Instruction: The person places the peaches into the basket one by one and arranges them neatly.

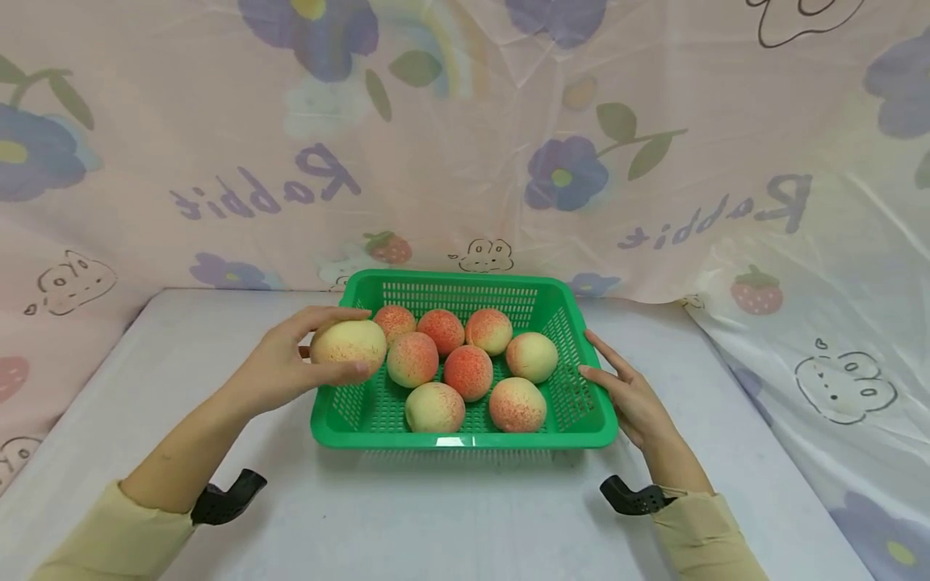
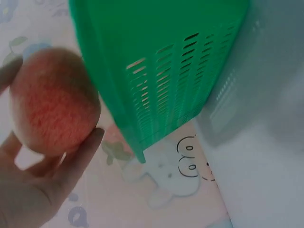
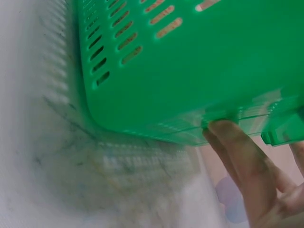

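Note:
A peach (image 1: 349,347), pale yellow on top and reddish on the side seen in the left wrist view (image 2: 54,102), is gripped between the thumb and fingers of my left hand (image 1: 286,363). That hand holds it over the left rim of a green plastic basket (image 1: 465,440). Several more peaches, some yellow and some red-orange like the middle one (image 1: 468,374), lie inside the basket. At the basket's right side, my right hand (image 1: 639,403) holds the rim. In the right wrist view its fingers (image 3: 244,156) press the outer wall below the rim.
The basket stands on a white table (image 1: 465,516), near its back edge. Behind hangs a printed curtain (image 1: 450,161) with flowers and rabbits, which also runs down both sides. Black wrist mounts (image 1: 228,496) stick out inward from the sleeves.

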Tool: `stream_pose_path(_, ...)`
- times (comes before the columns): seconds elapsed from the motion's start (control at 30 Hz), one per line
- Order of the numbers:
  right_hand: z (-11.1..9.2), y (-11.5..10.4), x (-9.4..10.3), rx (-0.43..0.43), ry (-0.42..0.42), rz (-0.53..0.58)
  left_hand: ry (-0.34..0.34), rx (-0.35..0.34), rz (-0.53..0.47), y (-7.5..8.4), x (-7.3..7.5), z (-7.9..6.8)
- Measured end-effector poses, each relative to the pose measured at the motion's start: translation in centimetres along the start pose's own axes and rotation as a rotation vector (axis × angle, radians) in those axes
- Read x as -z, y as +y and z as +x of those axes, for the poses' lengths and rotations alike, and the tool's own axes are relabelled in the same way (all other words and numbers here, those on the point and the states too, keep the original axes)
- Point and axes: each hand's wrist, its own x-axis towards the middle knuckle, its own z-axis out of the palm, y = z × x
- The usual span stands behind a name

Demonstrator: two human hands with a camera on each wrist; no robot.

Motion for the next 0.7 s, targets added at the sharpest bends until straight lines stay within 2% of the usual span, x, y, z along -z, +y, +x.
stream_pose_path(0.1,0.0,0.0,0.0,0.006,-0.001,-0.001,-0.059,-0.043,0.037,-0.2,-0.7,0.2)
stream_pose_path(0.23,0.0,-0.1,0.0,-0.002,0.003,0.008,-0.109,-0.092,0.035,-0.4,-1.5,0.5)
stream_pose_path(0.57,0.1,0.0,0.0,-0.010,0.006,0.015,-0.168,-0.163,0.042,-0.8,-2.3,0.5)
stream_pose_path(0.7,0.1,0.0,0.0,-0.014,0.005,0.015,-0.139,-0.137,0.010,-0.9,-2.1,0.6)
